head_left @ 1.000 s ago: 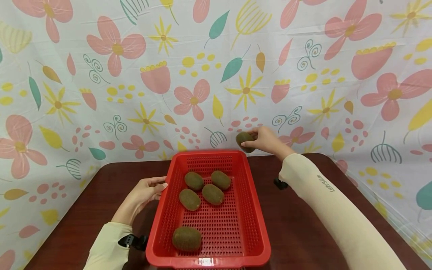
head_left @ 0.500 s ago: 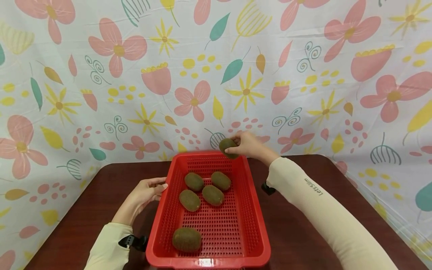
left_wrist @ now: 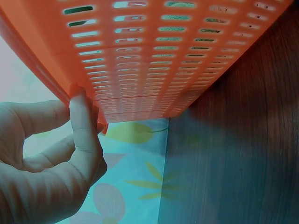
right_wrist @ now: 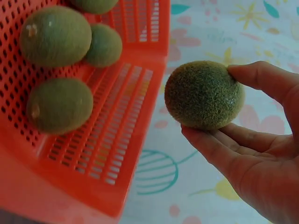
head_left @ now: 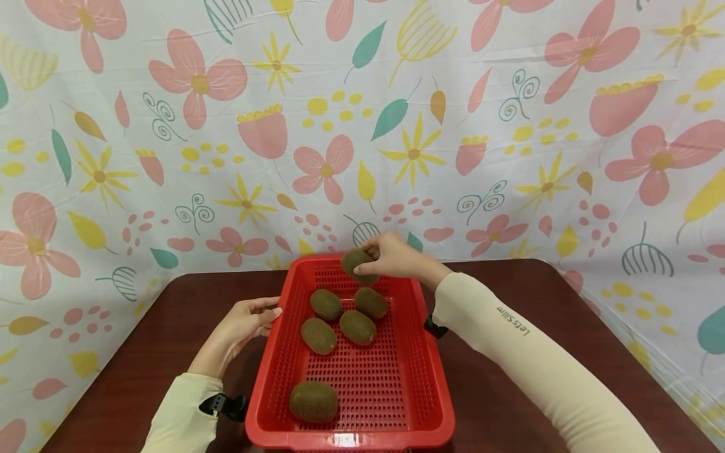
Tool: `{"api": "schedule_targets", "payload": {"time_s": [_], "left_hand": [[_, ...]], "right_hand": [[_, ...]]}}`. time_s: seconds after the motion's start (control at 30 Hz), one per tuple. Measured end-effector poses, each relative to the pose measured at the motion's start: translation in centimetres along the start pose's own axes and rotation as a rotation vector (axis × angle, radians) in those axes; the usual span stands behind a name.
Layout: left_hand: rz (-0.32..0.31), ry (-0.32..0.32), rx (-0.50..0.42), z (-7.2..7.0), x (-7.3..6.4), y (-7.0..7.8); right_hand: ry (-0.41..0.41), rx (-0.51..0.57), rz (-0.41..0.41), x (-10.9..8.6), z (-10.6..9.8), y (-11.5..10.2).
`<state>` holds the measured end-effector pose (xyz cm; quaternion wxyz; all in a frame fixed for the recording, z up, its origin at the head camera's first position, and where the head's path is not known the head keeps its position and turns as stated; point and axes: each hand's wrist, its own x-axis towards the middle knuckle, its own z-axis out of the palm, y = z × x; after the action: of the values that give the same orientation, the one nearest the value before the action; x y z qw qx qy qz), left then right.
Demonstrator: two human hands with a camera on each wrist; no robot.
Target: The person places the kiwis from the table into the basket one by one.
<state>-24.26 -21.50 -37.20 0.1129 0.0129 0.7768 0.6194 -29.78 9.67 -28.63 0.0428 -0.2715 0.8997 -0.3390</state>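
My right hand (head_left: 393, 255) pinches a brown fuzzy kiwi (right_wrist: 204, 95) between thumb and fingers, above the far end of a red plastic basket (head_left: 436, 377). Inside the basket, several kiwis lie on the slotted floor: a group toward the far half, among them one kiwi (head_left: 358, 327), and a lone kiwi (head_left: 314, 401) near the front left. On the basket's left side, my left hand (head_left: 243, 324) pinches the rim (left_wrist: 56, 88) between thumb and fingers, as the left wrist view also shows.
The basket stands on a dark wooden table (head_left: 481, 377), with table surface on both sides. Behind rises a white cloth (head_left: 362, 113) printed with flowers and leaves. Both wrists wear black straps (head_left: 223, 404).
My right hand has carried its kiwi leftward and down, from right of the basket to over its far end. The left hand and the other kiwis have stayed put.
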Motion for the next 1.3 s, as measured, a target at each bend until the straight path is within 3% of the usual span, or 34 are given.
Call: {"api": "schedule_targets", "payload": {"time_s": [0.37,0.8,1.0,1.3], "left_hand": [[0.002,0.000,-0.005,-0.1,-0.1,-0.1],[0.002,0.003,-0.004,-0.1,0.0,0.0],[0.006,-0.011,-0.003,-0.1,0.1,-0.1],[0.005,-0.008,-0.006,0.0,0.0,-0.1]], "right_hand": [[-0.150,0.013,-0.072,-0.7,1.9,-1.4],[-0.374,-0.029,-0.097,-1.1,3.7,-1.5],[-0.503,-0.035,-0.057,-1.3,5.1,-1.4],[-0.585,-0.010,0.047,-1.6,7.1,-1.6]]}}
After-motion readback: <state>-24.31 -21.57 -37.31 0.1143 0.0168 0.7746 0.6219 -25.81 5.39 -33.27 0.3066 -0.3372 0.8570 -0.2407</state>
